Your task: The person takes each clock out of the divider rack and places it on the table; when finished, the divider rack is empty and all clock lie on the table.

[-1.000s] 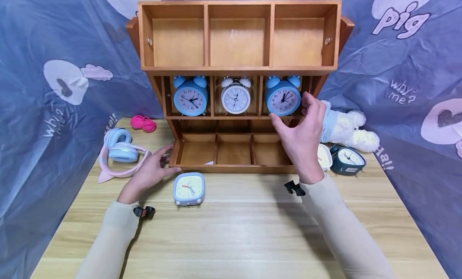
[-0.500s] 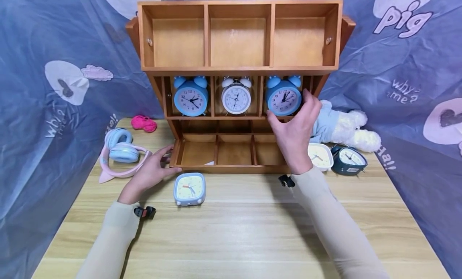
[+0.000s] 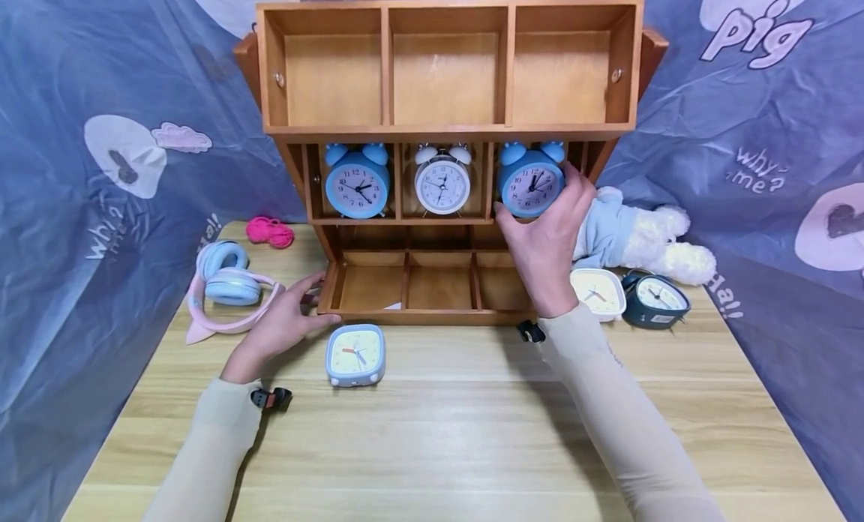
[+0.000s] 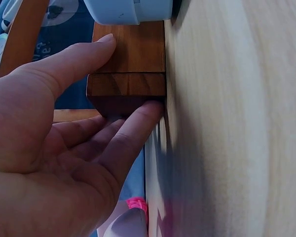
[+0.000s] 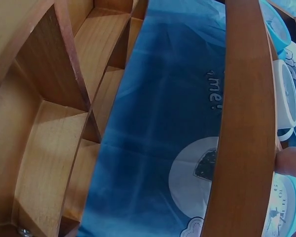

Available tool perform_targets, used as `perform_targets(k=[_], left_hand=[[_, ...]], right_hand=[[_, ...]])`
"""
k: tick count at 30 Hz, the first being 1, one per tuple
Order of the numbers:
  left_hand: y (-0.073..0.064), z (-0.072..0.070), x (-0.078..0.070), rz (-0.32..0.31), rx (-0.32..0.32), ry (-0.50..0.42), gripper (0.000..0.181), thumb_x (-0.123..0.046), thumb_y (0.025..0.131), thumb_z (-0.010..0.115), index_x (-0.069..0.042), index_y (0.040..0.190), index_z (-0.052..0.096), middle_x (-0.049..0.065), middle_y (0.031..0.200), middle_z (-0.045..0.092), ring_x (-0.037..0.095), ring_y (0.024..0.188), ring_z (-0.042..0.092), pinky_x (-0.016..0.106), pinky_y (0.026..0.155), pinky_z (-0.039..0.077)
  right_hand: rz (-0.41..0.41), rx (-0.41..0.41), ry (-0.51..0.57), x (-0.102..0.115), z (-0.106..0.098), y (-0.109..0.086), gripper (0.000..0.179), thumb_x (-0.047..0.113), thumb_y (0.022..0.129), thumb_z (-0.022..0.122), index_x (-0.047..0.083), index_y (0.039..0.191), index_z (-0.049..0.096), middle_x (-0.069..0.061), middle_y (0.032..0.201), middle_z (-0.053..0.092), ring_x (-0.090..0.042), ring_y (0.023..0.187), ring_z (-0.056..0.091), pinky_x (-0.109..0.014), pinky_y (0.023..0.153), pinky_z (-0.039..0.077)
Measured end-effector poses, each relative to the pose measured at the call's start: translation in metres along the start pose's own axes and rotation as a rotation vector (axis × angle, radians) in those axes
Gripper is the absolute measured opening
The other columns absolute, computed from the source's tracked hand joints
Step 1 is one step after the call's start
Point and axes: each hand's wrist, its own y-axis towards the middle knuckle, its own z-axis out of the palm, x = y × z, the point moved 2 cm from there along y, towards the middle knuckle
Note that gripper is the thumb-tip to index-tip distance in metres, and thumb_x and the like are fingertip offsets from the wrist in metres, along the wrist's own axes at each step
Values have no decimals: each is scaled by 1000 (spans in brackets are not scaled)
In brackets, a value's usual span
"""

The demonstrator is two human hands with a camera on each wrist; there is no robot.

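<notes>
A blue twin-bell alarm clock (image 3: pixel 532 188) stands in the right compartment of the wooden shelf's (image 3: pixel 439 317) middle row. My right hand (image 3: pixel 548 244) holds it, thumb at its lower left and fingers along its right edge. In the right wrist view the thumb (image 5: pixel 292 162) shows beside the clock's face (image 5: pixel 277 215). My left hand (image 3: pixel 280 331) grips the shelf's lower left corner (image 4: pixel 128 84), thumb on the front and fingers round the end. A white twin-bell clock (image 3: pixel 442 184) and another blue one (image 3: pixel 358 184) fill the other two middle compartments.
Close to my left hand, a light-blue square clock (image 3: pixel 355 355) lies on the table (image 3: pixel 432 439). Headphones (image 3: pixel 232 286) and pink yarn (image 3: pixel 270 232) are at left. A white clock (image 3: pixel 599 294), dark green clock (image 3: pixel 656 301) and plush toy (image 3: pixel 634 237) lie at right.
My right hand has shifted left and its fingers have come in against the right blue alarm clock. More of the white clock at right now shows. The left hand stays on the shelf corner.
</notes>
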Motion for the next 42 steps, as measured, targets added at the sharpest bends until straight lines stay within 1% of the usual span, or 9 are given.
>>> perform_targets(k=[5, 13, 22, 31, 38, 42], left_hand=[[1, -1, -1, -1, 2, 3, 99, -25, 101, 87, 1, 176, 28, 33, 169, 49, 54, 146, 61, 64, 120, 53], [0, -1, -1, -12, 2, -4, 98, -25, 101, 87, -1, 176, 28, 32, 170, 49, 54, 147, 61, 64, 119, 54], [0, -1, 0, -17, -3, 0, 98, -25, 101, 87, 1, 176, 28, 33, 169, 50, 54, 146, 61, 62, 113, 59], [2, 0, 1, -22, 4, -9, 98, -25, 101, 87, -1, 177, 27, 31, 173, 46, 53, 148, 59, 64, 120, 53], [1, 0, 0, -26, 5, -14, 97, -24, 102, 86, -2, 176, 28, 29, 174, 45, 52, 149, 59, 64, 121, 52], [2, 0, 0, -23, 10, -17, 97, -24, 102, 86, -2, 177, 28, 30, 173, 46, 52, 149, 59, 63, 119, 54]], right_hand=[[6, -9, -3, 0, 1, 1, 91, 25, 85, 93, -3, 157, 44, -29, 154, 45, -36, 150, 43, -36, 132, 40], [0, -10, 5, 0, 1, 2, 89, 26, 85, 93, -3, 154, 46, -29, 151, 46, -36, 148, 45, -37, 131, 41], [-23, -12, 18, 4, -4, 6, 86, 30, 85, 93, -2, 152, 50, -29, 148, 49, -36, 145, 47, -39, 129, 44], [-23, 9, 34, 7, -11, 6, 87, 31, 86, 93, 0, 155, 50, -26, 149, 49, -33, 146, 47, -39, 128, 44], [-31, 2, 33, 12, -18, 6, 91, 33, 86, 95, -1, 157, 49, -28, 148, 49, -34, 145, 49, -40, 127, 45], [-28, 5, 20, 13, -21, 5, 93, 35, 85, 95, -2, 157, 50, -28, 149, 49, -35, 143, 51, -42, 126, 48]])
